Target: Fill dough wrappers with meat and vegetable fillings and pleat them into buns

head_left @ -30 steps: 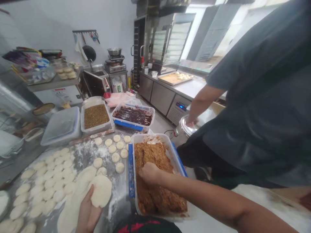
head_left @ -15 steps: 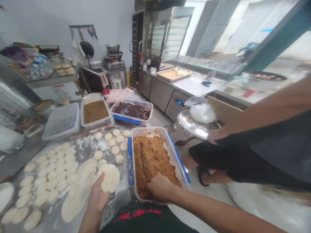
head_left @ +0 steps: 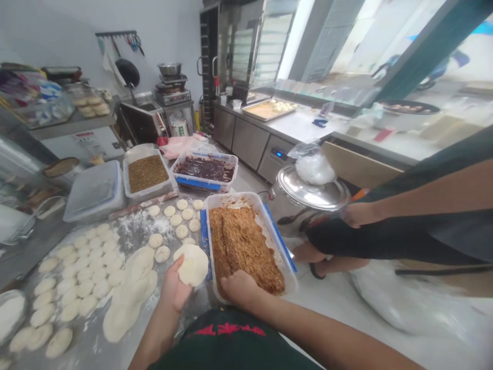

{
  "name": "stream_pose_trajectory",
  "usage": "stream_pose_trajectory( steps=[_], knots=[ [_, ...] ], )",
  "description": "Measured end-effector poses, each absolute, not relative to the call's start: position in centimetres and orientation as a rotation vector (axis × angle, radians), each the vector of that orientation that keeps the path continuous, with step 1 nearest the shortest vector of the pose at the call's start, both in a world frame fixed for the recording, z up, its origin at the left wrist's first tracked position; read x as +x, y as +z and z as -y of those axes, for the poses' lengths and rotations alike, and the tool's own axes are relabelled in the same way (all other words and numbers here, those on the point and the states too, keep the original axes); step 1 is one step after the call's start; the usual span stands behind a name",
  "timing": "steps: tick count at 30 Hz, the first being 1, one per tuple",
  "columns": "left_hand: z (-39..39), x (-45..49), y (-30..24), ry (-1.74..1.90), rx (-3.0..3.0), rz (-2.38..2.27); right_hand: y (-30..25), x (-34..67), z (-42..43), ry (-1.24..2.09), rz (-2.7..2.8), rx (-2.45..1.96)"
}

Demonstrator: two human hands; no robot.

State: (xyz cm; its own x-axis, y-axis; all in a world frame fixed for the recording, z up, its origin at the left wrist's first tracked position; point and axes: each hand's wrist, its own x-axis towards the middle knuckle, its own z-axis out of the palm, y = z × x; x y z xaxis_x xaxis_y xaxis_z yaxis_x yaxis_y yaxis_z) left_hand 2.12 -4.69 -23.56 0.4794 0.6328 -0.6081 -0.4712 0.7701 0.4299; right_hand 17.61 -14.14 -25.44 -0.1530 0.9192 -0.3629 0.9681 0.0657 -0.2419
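A flat round dough wrapper [head_left: 193, 266] is held by its left edge in my left hand [head_left: 180, 285], thumb on top. My right hand [head_left: 241, 289] is closed at the near left corner of a clear plastic tub [head_left: 289, 288], down in the brown crumbly filling [head_left: 246, 241]. Its fingertips are hidden, so what they grip does not show. Left of the tub, small filled dough rounds [head_left: 162, 254] sit on the floured table. A rolled-out sheet of dough [head_left: 125, 308] lies left of my left hand, beside rows of pale dough pieces [head_left: 84, 275].
Behind are a tub of dark paste [head_left: 206, 169], a tub of brown grainy filling [head_left: 148, 173] and a lidded box [head_left: 94, 190]. A rolling pin [head_left: 142, 205] lies before them. At right, another person's hand [head_left: 360, 213] is near a lidded steel pot [head_left: 311, 187].
My left hand has carried the dough wrapper right, close to the tub. My right hand stays in the filling, slightly further left. The other person's arm has shifted, and the view has turned slightly.
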Motion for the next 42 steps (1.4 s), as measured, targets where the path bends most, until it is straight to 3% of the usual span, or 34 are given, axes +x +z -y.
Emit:
stream_pose_trajectory(
  steps=[12, 18, 20, 22, 24, 26, 31, 35, 42],
  knots=[
    [4.0, 4.0, -22.9, 0.706, 0.222, -0.837, -24.5, 25.5, 15.7, -1.261, -2.191, 2.152],
    [5.9, 8.4, -23.4, 0.640, 0.186, -0.770, -23.5, 23.9, 16.9, -1.982, -2.016, 2.818],
    [6.7, 10.1, -22.9, 0.604, 0.154, -0.707, -23.1, 22.6, 17.0, -1.787, -2.108, 3.048],
    [7.1, 11.5, -22.1, 0.610, 0.126, -0.687, -23.0, 21.5, 17.1, -1.287, -2.227, 3.173],
    [7.0, 12.1, -21.4, 0.627, 0.115, -0.694, -23.3, 21.0, 17.6, -0.815, -2.285, 3.139],
    [6.6, 12.2, -21.0, 0.614, 0.120, -0.706, -23.4, 21.1, 18.2, -0.573, -2.307, 3.017],
    [6.0, 11.3, -21.7, 0.561, 0.155, -0.758, -21.3, 23.5, 19.6, -0.683, -2.213, 2.743],
    [6.2, 11.5, -22.5, 0.634, 0.177, -0.811, -19.6, 23.9, 19.8, -0.739, -2.050, 2.875],
    [5.4, 11.0, -23.4, 0.690, 0.214, -0.881, -22.1, 25.0, 20.7, -0.879, -2.020, 2.909]
  ],
)
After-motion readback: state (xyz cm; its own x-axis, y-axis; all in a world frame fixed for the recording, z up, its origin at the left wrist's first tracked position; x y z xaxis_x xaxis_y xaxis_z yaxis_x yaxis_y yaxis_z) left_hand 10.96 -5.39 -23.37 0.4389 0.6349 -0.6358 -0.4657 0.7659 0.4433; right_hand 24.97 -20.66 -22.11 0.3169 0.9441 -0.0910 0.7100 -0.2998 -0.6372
